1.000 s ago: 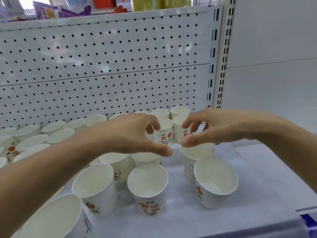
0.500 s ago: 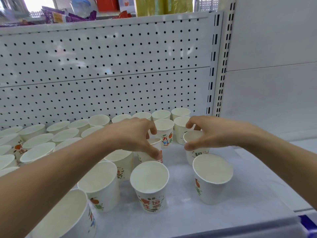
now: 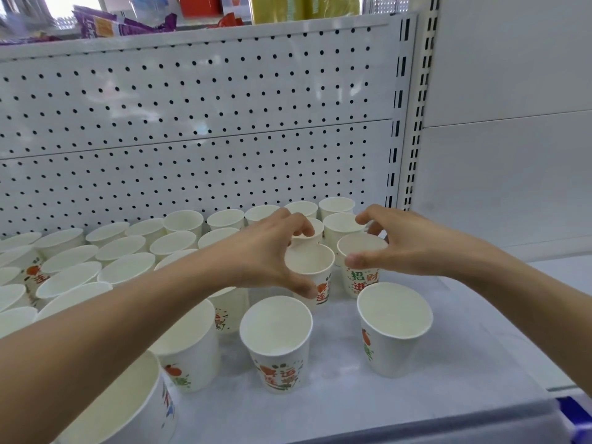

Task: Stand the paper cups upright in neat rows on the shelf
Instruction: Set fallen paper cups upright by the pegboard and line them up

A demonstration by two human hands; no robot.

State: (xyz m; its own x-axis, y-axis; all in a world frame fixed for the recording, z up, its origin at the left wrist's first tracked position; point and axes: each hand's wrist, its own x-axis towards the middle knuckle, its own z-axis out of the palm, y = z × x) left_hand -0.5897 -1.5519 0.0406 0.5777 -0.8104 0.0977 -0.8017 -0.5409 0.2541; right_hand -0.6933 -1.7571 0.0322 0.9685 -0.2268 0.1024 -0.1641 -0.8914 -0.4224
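Your left hand (image 3: 262, 254) pinches the rim of a white printed paper cup (image 3: 309, 261) | right hand (image 3: 413, 248) pinches the neighbouring cup (image 3: 362, 249) | both now nearer the perforated white pegboard (image 3: 205, 139), apparently seated | row extends

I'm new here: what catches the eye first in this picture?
Two bare hands meet mid-shelf: the left hand grips a white paper cup with red and green print by its rim, and the right hand grips the matching cup beside it. Rows of upright white paper cups crowd the white shelf to the left, before a white perforated back panel.
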